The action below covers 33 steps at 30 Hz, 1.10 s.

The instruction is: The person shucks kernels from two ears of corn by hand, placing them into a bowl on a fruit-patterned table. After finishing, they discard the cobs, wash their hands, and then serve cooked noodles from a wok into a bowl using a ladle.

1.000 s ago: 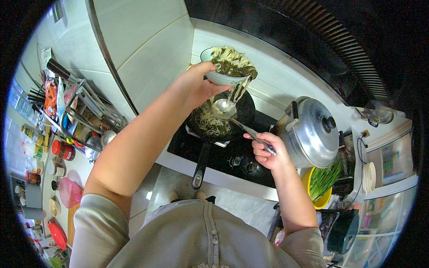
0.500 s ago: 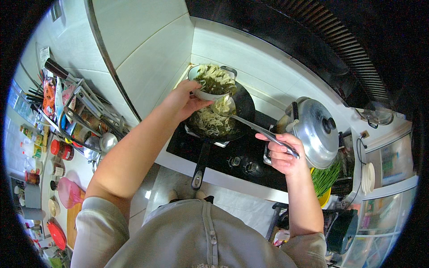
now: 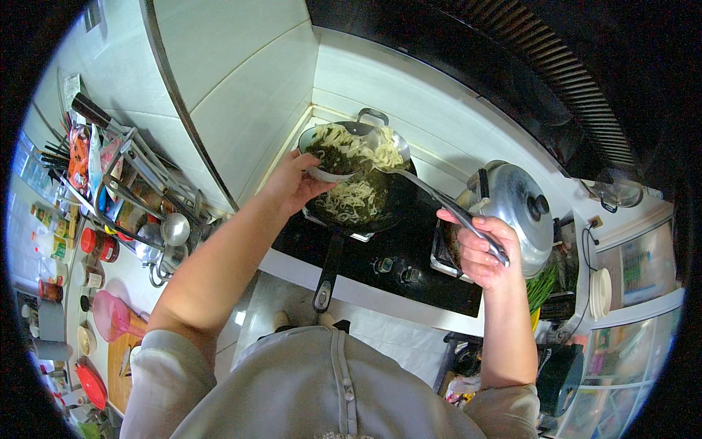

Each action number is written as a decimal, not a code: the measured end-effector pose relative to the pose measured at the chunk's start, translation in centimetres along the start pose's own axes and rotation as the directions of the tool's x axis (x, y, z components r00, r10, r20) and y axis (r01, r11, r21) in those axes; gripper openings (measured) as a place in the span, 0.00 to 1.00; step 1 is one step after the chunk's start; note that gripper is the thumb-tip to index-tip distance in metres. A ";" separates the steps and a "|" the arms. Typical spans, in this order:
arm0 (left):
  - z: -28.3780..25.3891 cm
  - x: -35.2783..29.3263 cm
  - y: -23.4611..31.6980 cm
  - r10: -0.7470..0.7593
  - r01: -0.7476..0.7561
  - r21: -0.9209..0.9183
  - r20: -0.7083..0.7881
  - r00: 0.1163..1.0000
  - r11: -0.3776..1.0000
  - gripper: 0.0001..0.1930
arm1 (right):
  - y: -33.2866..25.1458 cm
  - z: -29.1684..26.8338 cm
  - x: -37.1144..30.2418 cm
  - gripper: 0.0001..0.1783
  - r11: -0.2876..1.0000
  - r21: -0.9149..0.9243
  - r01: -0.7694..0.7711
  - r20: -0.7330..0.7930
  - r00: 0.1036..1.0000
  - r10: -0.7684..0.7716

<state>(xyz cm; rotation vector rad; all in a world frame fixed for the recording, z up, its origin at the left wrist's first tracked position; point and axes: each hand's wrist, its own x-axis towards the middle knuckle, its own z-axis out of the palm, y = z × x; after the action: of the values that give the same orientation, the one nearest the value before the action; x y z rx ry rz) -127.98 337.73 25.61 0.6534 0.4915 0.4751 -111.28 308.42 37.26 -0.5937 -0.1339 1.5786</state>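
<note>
My left hand [image 3: 296, 181] is closed on a white bowl [image 3: 330, 175], held low over the wok. Only a pale sliver of the bowl shows, and it looks tilted. Pale noodles [image 3: 384, 148] and dark green shreds [image 3: 338, 156] lie just beyond it, toward the far side of the black wok [image 3: 397, 201]. How much stays in the bowl I cannot tell. More noodles lie in the wok's near part. With fingers wrapped round its metal handle, my right hand [image 3: 486, 249] holds a ladle [image 3: 446, 201], whose head is hidden among the far noodles.
The wok's handle [image 3: 328, 274] juts toward me over the hob edge. On the right of the black hob [image 3: 431, 282] stands a lidded metal pot [image 3: 512, 212]. A tiled wall [image 3: 256, 80] closes the left side; utensils and jars crowd the counter [image 3: 139, 285] beyond it.
The bowl has tipped and dropped toward the wok, and its noodles and greens have spread to the far side. My right hand has moved right, the ladle's head shifting up among the noodles.
</note>
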 end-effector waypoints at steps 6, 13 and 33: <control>0.1 0.4 -1.9 0.022 -0.021 -0.052 0.009 1.000 0.998 0.22 | 2.7 4.6 1.3 0.17 0.701 -0.711 -0.058 -0.229 0.961 -0.153; 1.1 0.1 -2.5 0.013 -0.018 -0.149 -0.035 0.999 0.989 0.16 | 5.1 7.6 0.9 0.19 -0.400 -0.893 -0.207 -0.027 0.911 -0.412; -1.1 1.8 -3.0 0.202 -0.201 -0.172 -0.008 0.979 0.964 0.26 | 4.4 3.9 -0.2 0.21 0.860 -0.510 -0.032 -0.324 0.933 -0.158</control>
<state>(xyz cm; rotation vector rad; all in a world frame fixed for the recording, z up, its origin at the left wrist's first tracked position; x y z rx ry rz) -126.42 337.12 22.39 0.5405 0.3712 0.6987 -116.90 308.74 38.74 -1.2720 -0.2998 1.3410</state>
